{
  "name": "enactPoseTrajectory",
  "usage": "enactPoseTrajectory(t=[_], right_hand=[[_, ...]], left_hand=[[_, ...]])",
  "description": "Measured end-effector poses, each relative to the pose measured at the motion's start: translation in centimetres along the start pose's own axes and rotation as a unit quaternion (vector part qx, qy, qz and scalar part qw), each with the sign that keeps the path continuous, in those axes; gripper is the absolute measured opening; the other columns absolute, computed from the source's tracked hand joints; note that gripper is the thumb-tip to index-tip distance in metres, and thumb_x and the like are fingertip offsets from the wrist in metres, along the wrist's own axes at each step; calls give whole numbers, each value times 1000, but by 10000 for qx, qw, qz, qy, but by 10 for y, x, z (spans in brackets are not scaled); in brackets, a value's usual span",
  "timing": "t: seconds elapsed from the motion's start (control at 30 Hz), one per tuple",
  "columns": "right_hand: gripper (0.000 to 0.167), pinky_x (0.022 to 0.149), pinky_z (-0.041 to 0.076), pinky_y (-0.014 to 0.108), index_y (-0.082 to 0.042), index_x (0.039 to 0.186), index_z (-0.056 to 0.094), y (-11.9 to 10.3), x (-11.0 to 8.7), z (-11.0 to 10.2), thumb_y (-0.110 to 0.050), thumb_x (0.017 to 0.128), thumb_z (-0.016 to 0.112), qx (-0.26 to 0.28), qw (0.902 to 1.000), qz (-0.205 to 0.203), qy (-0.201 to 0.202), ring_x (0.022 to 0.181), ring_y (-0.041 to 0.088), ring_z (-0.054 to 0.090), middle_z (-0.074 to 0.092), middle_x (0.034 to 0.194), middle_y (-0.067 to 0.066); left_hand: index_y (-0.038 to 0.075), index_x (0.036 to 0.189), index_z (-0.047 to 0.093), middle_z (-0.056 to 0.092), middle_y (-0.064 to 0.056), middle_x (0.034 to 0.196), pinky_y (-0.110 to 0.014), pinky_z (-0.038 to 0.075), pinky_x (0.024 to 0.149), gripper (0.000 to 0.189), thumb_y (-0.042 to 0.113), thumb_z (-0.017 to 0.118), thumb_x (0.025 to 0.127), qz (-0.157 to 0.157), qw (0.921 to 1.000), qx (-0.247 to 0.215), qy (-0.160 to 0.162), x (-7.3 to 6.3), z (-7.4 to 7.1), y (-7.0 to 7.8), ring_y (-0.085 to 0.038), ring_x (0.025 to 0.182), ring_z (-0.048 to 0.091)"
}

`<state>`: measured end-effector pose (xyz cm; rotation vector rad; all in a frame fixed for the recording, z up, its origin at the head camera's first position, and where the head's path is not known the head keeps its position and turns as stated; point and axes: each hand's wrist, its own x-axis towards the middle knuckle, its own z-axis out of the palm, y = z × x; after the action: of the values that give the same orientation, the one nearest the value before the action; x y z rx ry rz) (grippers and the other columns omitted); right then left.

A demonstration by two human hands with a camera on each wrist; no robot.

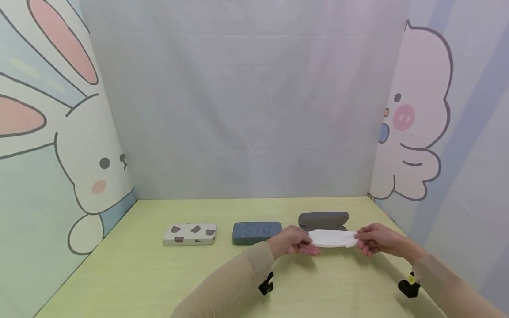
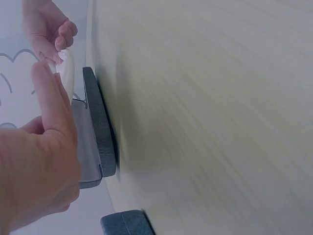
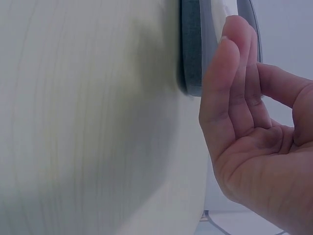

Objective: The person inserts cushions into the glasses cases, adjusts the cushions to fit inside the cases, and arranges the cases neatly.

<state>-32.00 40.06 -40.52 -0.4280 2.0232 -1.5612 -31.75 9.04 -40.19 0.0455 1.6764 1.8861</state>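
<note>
A white folded cloth [image 1: 332,239] is stretched level between both hands, in front of an open dark grey-blue glasses case [image 1: 324,219]. My left hand [image 1: 293,241] pinches the cloth's left end, lower fingers extended. The right hand [image 1: 377,240] pinches the opposite end between thumb and fingers. In the left wrist view the cloth [image 2: 69,73] hangs above the table beside the glasses case [image 2: 100,127], whose lid stands up. Seen from the right wrist, fingers partly cover the cloth [image 3: 222,14] and the case [image 3: 191,54]. What lies inside the case is hidden.
To the left of the left hand lies a closed blue glasses case [image 1: 256,233]. Further left is a closed white case [image 1: 190,234] with bear prints. All sit on a pale yellow table [image 1: 131,274], bounded by a grey curtain [image 1: 246,110] behind and cartoon-printed walls at the sides.
</note>
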Motion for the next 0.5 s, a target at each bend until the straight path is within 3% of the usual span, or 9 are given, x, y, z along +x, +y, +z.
enactPoseTrajectory(t=[0.13,0.33,0.43,0.5], right_hand=[[14,61,58,22,-4,98,56,1,5,-1,-14,101,47,-29,10000,22,46,65,6,65,70,78,-3],[15,61,58,21,-5,96,58,1,11,-2,-13,102,46,-57,9999,109,104,65,6,65,70,77,-4],[16,61,57,21,-5,96,58,0,13,-3,-14,102,46,-112,9998,103,99,64,6,65,70,77,-4],[17,61,57,21,-4,95,58,-1,15,-3,-14,102,46,-145,9998,94,120,64,6,64,69,76,-4]], left_hand=[[0,96,53,62,-38,106,-42,57,86,6,-5,51,94,5,10000,-31,-46,2,-1,0,-44,104,62],[3,77,50,62,-38,105,-41,58,86,20,-5,51,94,27,10000,-75,-58,4,-2,0,-44,104,63],[-4,89,56,63,-38,104,-40,59,84,7,-6,51,94,70,9999,-121,-16,6,-4,0,-44,102,64],[-8,102,56,64,-38,103,-39,60,82,10,-6,51,94,119,9998,-140,25,7,-5,1,-44,101,65]])
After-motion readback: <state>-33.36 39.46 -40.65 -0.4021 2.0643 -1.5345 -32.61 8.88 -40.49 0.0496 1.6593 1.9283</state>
